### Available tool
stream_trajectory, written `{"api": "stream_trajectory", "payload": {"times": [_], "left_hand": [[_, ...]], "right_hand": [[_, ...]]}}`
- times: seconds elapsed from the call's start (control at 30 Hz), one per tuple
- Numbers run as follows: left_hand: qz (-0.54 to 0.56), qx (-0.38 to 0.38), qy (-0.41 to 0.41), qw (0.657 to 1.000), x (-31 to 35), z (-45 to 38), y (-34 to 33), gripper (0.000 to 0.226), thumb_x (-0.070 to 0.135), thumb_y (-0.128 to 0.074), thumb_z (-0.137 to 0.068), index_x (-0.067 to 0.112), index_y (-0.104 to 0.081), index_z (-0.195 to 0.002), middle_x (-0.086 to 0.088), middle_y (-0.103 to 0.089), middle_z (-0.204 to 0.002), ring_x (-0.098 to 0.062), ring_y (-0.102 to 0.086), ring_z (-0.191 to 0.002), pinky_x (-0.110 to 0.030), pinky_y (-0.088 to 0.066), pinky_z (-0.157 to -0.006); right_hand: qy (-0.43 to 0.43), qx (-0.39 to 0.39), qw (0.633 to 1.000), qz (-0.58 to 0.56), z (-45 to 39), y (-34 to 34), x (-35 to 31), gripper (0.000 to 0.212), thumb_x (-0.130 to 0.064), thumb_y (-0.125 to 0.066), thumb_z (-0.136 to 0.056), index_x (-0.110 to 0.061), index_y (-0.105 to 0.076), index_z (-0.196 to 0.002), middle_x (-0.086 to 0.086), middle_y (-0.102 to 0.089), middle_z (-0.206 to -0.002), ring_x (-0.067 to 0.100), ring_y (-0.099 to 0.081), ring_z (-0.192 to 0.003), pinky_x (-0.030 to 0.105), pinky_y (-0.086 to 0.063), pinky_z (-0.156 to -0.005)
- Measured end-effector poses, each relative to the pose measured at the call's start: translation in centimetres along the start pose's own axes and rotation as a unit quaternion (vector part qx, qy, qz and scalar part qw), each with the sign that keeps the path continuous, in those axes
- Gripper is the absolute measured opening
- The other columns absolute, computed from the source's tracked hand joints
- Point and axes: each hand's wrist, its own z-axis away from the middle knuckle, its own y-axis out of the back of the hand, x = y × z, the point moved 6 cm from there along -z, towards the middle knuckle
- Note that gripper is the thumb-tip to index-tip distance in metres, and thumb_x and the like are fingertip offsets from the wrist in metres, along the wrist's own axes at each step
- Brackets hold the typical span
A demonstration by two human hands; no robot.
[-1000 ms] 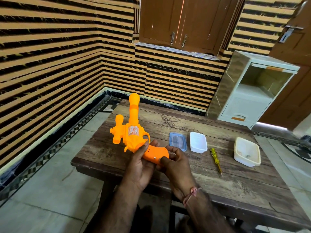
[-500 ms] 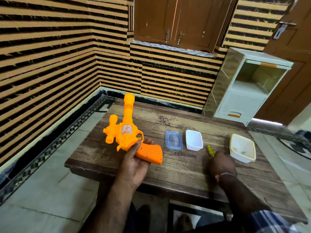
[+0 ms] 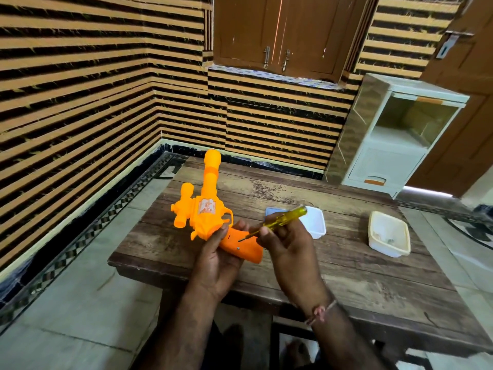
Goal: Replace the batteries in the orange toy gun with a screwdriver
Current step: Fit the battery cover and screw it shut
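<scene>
Wooden table [image 3: 360, 279] — two tubs [image 3: 388, 235], lid [image 3: 270, 211].

orange toy gun [image 3: 206, 209], yellow screwdriver [image 3: 285, 217], striped wall [image 3: 80, 89]

The person's right hand [image 3: 289, 245], which half a second ago lay flat over the yellow translucent-handled screwdriver [image 3: 282, 218] on the worn wooden plank table [image 3: 373, 276] at about three o'clock from the toy, has lifted the tool and brought it back in. Fingers now pinch the handle, the metal tip angled toward eight o'clock, just at the grip of the orange plastic toy gun [image 3: 210, 209]. A second ago that hand held the grip itself.
</scene>
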Motion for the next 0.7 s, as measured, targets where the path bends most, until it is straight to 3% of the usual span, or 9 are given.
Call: {"api": "stream_trajectory", "payload": {"times": [0.07,0.13,0.2,0.27,0.43,0.7], "left_hand": [[-0.013,0.001,-0.002,1.0,0.34,0.55,-0.37,0.019,0.024,-0.069,-0.083,0.008,-0.078,-0.088,-0.013,-0.072,-0.094,-0.028,-0.07,-0.093,-0.043,-0.052,-0.095],[-0.011,0.02,0.002,1.0,0.3,0.48,-0.02,0.038,0.019,-0.047,-0.097,0.006,-0.078,-0.08,-0.013,-0.072,-0.088,-0.027,-0.072,-0.085,-0.044,-0.049,-0.095],[-0.012,0.026,0.009,1.0,0.21,0.55,-0.3,0.037,0.018,-0.041,-0.1,0.001,-0.072,-0.089,-0.013,-0.072,-0.088,-0.026,-0.073,-0.082,-0.041,-0.054,-0.086],[-0.016,0.023,0.011,1.0,0.13,0.42,-0.39,0.033,0.018,-0.041,-0.101,0.0,-0.068,-0.094,-0.014,-0.071,-0.089,-0.025,-0.072,-0.083,-0.037,-0.058,-0.079],[-0.013,0.01,0.009,1.0,0.27,0.55,-0.82,0.045,0.019,-0.04,-0.1,0.01,-0.079,-0.078,-0.012,-0.072,-0.089,-0.023,-0.071,-0.083,-0.035,-0.057,-0.079],[-0.016,0.022,0.018,0.999,0.35,0.6,-0.57,0.027,0.021,-0.052,-0.091,-0.001,-0.066,-0.098,-0.015,-0.072,-0.096,-0.022,-0.072,-0.08,-0.035,-0.058,-0.075]], "right_hand": [[0.021,-0.019,0.999,0.017,-0.01,-0.74,0.06,0.019,0.004,-0.06,-0.09,-0.013,-0.055,-0.097,0.007,-0.072,-0.091,0.015,-0.071,-0.092,0.027,-0.057,-0.077],[0.032,-0.026,0.998,0.042,0.0,-0.98,0.02,0.022,0.005,-0.06,-0.09,-0.016,-0.055,-0.095,0.0,-0.07,-0.087,0.009,-0.07,-0.087,0.02,-0.053,-0.074],[0.047,-0.026,0.996,0.073,-0.02,-0.93,0.09,0.026,0.005,-0.061,-0.089,-0.02,-0.055,-0.094,-0.004,-0.069,-0.085,0.007,-0.068,-0.084,0.018,-0.052,-0.073],[0.064,-0.022,0.993,0.1,-0.03,-0.86,0.02,0.027,0.004,-0.062,-0.089,-0.022,-0.054,-0.094,-0.006,-0.067,-0.084,0.004,-0.067,-0.081,0.018,-0.052,-0.073],[0.07,-0.042,0.989,0.12,0.08,-1.13,-0.11,0.023,0.0,-0.063,-0.09,-0.02,-0.055,-0.096,-0.007,-0.069,-0.088,0.002,-0.067,-0.083,0.017,-0.052,-0.073],[0.074,-0.049,0.985,0.146,0.01,-1.49,-0.31,0.032,0.001,-0.064,-0.089,-0.029,-0.054,-0.093,-0.012,-0.069,-0.087,0.001,-0.068,-0.084,0.014,-0.052,-0.072]]}}
